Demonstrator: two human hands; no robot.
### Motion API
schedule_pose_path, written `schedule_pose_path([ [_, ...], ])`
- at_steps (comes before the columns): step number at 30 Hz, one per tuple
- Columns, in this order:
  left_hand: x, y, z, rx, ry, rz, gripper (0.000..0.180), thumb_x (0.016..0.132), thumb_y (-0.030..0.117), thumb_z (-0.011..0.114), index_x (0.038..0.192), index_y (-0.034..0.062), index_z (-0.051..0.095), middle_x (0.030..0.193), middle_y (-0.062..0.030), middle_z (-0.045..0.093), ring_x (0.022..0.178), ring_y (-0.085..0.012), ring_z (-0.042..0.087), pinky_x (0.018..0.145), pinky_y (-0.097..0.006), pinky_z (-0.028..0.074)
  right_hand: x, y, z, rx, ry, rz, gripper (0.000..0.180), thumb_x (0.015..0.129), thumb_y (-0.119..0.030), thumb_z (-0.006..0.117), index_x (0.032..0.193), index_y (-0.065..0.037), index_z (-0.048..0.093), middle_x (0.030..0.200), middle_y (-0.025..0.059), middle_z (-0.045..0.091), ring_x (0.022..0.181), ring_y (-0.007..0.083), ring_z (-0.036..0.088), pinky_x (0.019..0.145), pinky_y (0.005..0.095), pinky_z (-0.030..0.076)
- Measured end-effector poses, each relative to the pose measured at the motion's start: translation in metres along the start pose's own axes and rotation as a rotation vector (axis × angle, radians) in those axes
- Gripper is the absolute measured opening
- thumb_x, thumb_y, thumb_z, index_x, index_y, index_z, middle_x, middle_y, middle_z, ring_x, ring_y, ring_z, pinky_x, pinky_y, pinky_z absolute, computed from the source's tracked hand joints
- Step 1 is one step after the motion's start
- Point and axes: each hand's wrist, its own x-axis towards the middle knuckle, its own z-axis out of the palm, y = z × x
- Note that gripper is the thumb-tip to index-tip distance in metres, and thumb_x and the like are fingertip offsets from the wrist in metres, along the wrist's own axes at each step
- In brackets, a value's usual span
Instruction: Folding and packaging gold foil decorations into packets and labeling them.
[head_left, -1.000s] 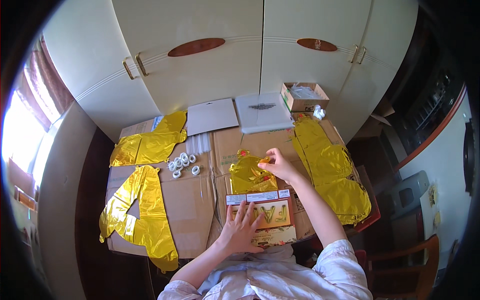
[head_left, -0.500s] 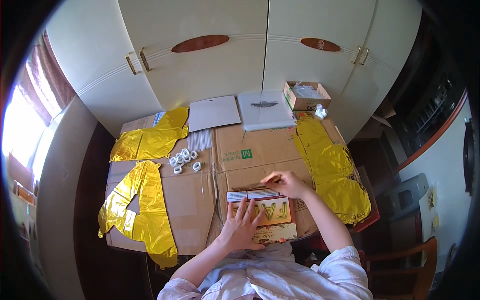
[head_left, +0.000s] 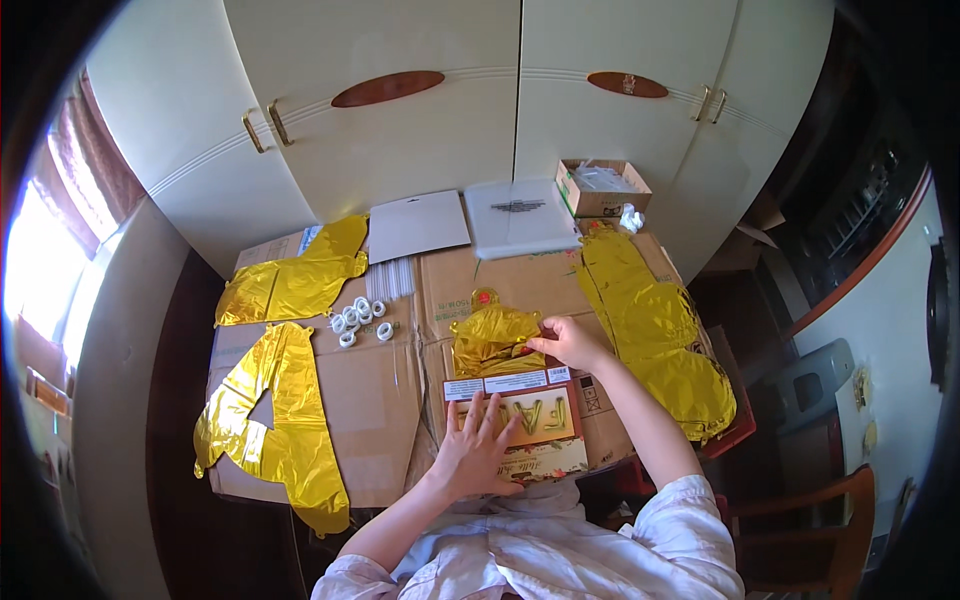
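Note:
A flat printed package [head_left: 545, 450] in orange and cream, with gold letter shapes pictured on it, lies at the table's near edge. My left hand [head_left: 478, 440] rests flat on its left part, fingers spread. Just beyond the package's far edge a crumpled gold foil balloon [head_left: 490, 335] lies on the cardboard. My right hand [head_left: 568, 345] pinches the right side of that foil between thumb and fingers. Whether the foil's near edge is still inside the package cannot be made out.
Flat gold foil balloons lie at the left [head_left: 305, 430], far left [head_left: 295, 275] and right [head_left: 640, 340]. Several white ribbon rolls [head_left: 358, 316] sit left of centre. At the back are a grey-white board [head_left: 418, 228], a clear plastic bag [head_left: 520, 225] and a small open box [head_left: 605, 200].
Gold foil now shows beyond the package, where only a thin dark strip was seen before. My right hand has moved slightly and pinches it. My left hand stays on the package.

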Motion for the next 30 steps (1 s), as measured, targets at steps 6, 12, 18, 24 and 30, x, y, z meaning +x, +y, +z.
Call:
schedule_pose_path([
  [6, 0.0, 0.002, 0.001, -0.005, 0.001, -0.007, 0.109, 0.065, 0.076, 0.064, 0.149, 0.0123, 0.036, 0.152, -0.0282, 0.028, 0.142, -0.0482, 0.023, 0.107, -0.071, 0.017, 0.005, 0.005, 0.001, 0.097, -0.007, 0.009, 0.03, 0.094, -0.011, 0.062, 0.117, 0.008, 0.056, 0.11, 0.0108, 0.066, 0.098, 0.0128, 0.061, 0.088, 0.0294, 0.05],
  [12, 0.001, 0.002, -0.001, -0.009, 0.001, -0.009, 0.109, 0.065, 0.076, 0.064, 0.149, 0.0125, 0.036, 0.152, -0.0281, 0.028, 0.142, -0.0482, 0.023, 0.107, -0.071, 0.018, 0.005, 0.013, 0.005, 0.227, -0.066, -0.009, 0.04, 0.095, -0.016, 0.063, 0.124, 0.007, 0.049, 0.117, 0.0107, 0.063, 0.104, 0.0132, 0.058, 0.092, 0.0297, 0.047],
  [18, 0.002, 0.002, -0.001, 0.019, -0.002, 0.0, 0.108, 0.065, 0.076, 0.064, 0.148, 0.0137, 0.037, 0.151, -0.0282, 0.03, 0.14, -0.0484, 0.025, 0.106, -0.071, 0.02, -0.002, 0.012, 0.004, -0.105, -0.094, -0.146, 0.049, 0.087, -0.011, 0.07, 0.128, 0.003, 0.048, 0.117, 0.0096, 0.064, 0.104, 0.0137, 0.06, 0.092, 0.0307, 0.049],
  [24, 0.002, 0.0, 0.003, -0.002, 0.022, 0.001, 0.108, 0.064, 0.075, 0.066, 0.148, 0.0135, 0.036, 0.148, -0.0297, 0.031, 0.138, -0.0506, 0.028, 0.104, -0.073, 0.021, -0.018, -0.005, 0.004, -0.419, -0.004, 0.011, 0.036, 0.078, -0.018, 0.076, 0.105, 0.001, 0.063, 0.094, 0.0195, 0.071, 0.086, 0.0313, 0.069, 0.076, 0.0368, 0.053],
  [30, 0.002, 0.002, 0.002, 0.026, 0.055, -0.002, 0.105, 0.064, 0.076, 0.065, 0.145, 0.0144, 0.042, 0.148, -0.0263, 0.036, 0.138, -0.0476, 0.031, 0.106, -0.072, 0.021, -0.041, 0.003, 0.011, -0.435, 0.01, -0.362, 0.021, 0.081, -0.005, 0.067, 0.102, -0.005, 0.065, 0.1, 0.0121, 0.072, 0.094, 0.0275, 0.069, 0.082, 0.0361, 0.055],
])
